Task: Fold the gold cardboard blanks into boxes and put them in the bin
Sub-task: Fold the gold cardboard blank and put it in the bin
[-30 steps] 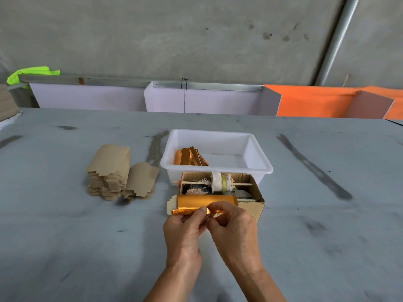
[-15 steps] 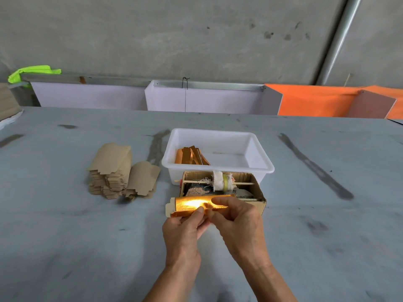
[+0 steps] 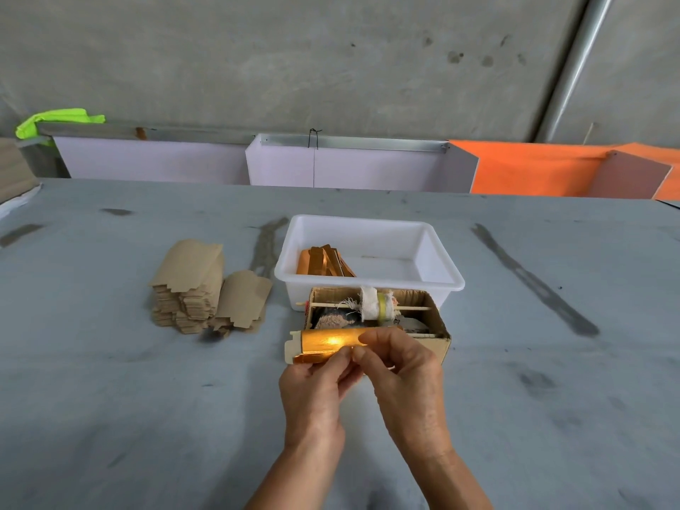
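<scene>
Two hands [image 3: 364, 377], one white bin [image 3: 438, 266], two blank stacks [image 3: 209, 288].

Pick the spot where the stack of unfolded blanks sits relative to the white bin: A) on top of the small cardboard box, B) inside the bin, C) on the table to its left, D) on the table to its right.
C: the stack of blanks lies on the table, left of the white bin.

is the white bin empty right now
No, a few gold boxes already lie in the left part of the white bin.
</scene>
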